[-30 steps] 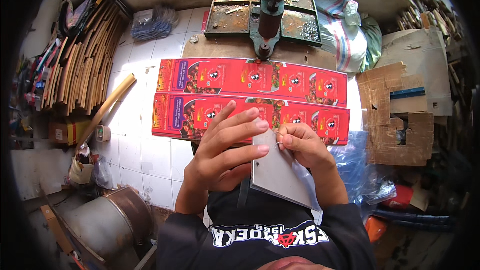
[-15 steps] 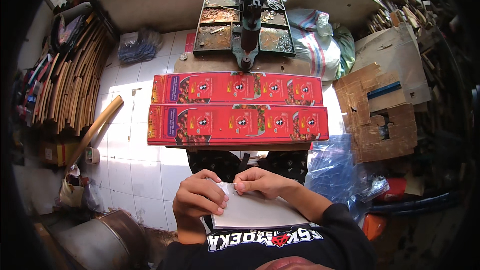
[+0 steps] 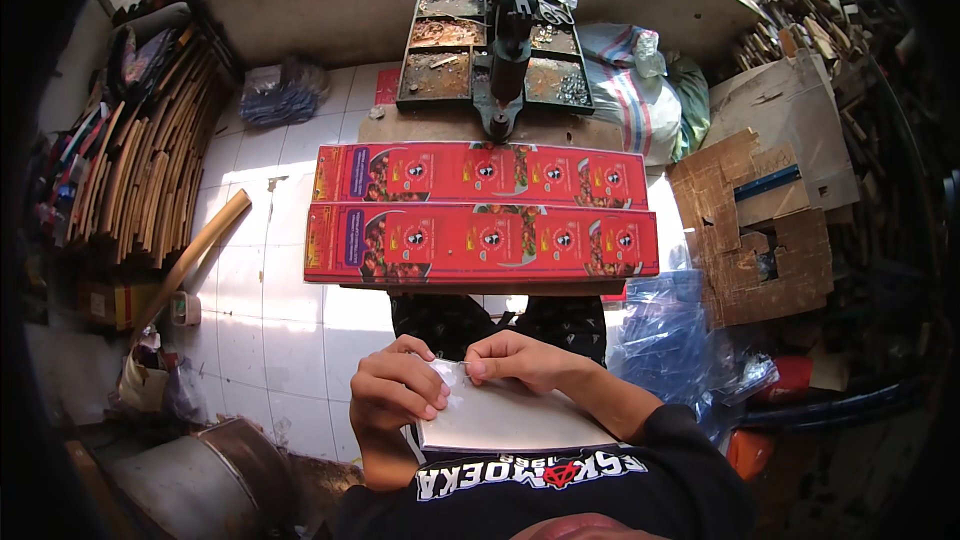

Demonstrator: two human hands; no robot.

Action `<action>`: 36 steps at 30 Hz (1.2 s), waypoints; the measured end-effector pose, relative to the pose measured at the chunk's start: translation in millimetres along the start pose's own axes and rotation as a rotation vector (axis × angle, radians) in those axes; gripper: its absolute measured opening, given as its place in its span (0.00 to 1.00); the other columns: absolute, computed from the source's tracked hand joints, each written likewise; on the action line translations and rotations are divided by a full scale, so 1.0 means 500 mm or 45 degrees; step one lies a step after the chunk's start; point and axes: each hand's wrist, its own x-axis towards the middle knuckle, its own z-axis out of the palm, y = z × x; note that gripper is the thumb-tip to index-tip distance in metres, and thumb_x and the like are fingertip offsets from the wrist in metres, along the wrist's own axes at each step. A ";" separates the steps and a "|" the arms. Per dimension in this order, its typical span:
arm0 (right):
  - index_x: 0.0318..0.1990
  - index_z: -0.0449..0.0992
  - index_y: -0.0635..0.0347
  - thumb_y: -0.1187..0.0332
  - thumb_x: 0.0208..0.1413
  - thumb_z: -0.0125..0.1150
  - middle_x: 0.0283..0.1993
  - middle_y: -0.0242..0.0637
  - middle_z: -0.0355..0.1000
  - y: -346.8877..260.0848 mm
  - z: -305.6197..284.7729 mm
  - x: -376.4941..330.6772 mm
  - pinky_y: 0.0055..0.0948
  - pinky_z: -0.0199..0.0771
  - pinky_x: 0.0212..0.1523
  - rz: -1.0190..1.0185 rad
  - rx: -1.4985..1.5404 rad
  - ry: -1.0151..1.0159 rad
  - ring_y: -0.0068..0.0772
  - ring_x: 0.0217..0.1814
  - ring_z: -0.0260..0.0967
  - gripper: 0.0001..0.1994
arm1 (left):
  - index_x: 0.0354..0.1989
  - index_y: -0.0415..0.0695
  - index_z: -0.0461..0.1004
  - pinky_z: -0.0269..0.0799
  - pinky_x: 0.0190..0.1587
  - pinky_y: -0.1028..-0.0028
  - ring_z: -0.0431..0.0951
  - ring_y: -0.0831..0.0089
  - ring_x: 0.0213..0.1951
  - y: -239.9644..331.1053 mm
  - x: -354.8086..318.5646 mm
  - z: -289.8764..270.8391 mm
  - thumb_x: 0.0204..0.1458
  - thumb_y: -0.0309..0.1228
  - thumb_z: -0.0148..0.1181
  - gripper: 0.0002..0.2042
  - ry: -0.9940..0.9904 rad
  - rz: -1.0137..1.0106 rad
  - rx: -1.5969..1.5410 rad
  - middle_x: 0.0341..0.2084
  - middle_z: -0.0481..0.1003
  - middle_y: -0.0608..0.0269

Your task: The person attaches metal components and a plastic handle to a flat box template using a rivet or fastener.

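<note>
Close to my chest I hold a flat white panel (image 3: 510, 422). My left hand (image 3: 400, 387) is closed on its left edge, fingers lying over the top face. At the panel's far corner my right hand (image 3: 525, 360) is closed in a pinch of thumb and forefinger. A shiny clear plastic film (image 3: 452, 374) shows between the two hands; whether the pinch holds the film or the panel's edge is too small to tell. Beyond my hands two long red printed panels (image 3: 480, 258) lie side by side on a bench.
Behind the red panels stands a dark hand press (image 3: 508, 75), with a compartmented tray (image 3: 432, 102) of small parts around it. Cardboard sheets (image 3: 760, 230) and blue clear plastic (image 3: 660, 330) lie at the right. A cardboard tube (image 3: 205, 248) leans at the left near stacked boards (image 3: 150, 160).
The view has shifted slightly, so the bench and red panels appear a little to the right. Both hands keep nearly the same hold on the white panel.
</note>
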 end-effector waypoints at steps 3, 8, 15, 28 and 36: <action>0.34 0.75 0.61 0.61 0.62 0.58 0.33 0.24 0.71 0.005 -0.006 -0.002 0.16 0.61 0.38 0.006 0.024 0.006 0.11 0.36 0.63 0.12 | 0.27 0.45 0.79 0.65 0.49 0.65 0.83 0.70 0.33 -0.001 0.004 -0.003 0.50 0.31 0.67 0.04 -0.044 -0.001 0.019 0.27 0.81 0.62; 0.34 0.74 0.60 0.60 0.62 0.58 0.32 0.24 0.70 0.002 -0.007 -0.021 0.17 0.61 0.38 -0.006 0.012 0.048 0.12 0.36 0.62 0.12 | 0.28 0.46 0.79 0.64 0.48 0.63 0.82 0.69 0.35 -0.006 0.014 0.003 0.49 0.32 0.68 0.05 -0.093 -0.027 -0.016 0.29 0.81 0.61; 0.33 0.73 0.58 0.59 0.63 0.57 0.33 0.24 0.69 0.015 -0.018 -0.035 0.17 0.61 0.39 -0.078 0.032 0.091 0.12 0.36 0.61 0.12 | 0.29 0.45 0.79 0.64 0.49 0.63 0.82 0.68 0.35 -0.022 0.033 0.007 0.49 0.31 0.68 0.04 -0.148 -0.058 -0.022 0.28 0.81 0.62; 0.32 0.73 0.58 0.60 0.63 0.58 0.32 0.22 0.69 0.018 -0.032 -0.038 0.16 0.60 0.37 -0.019 0.011 0.027 0.10 0.35 0.60 0.12 | 0.29 0.44 0.80 0.64 0.53 0.60 0.82 0.64 0.38 -0.022 -0.004 0.027 0.48 0.34 0.69 0.08 -0.053 -0.079 0.023 0.30 0.81 0.58; 0.34 0.75 0.61 0.62 0.61 0.60 0.33 0.27 0.70 0.004 -0.055 -0.091 0.18 0.62 0.40 -0.228 0.025 0.230 0.14 0.36 0.63 0.11 | 0.55 0.39 0.67 0.61 0.62 0.56 0.69 0.52 0.58 -0.114 -0.017 0.064 0.60 0.51 0.51 0.27 0.387 -0.325 -0.004 0.53 0.68 0.44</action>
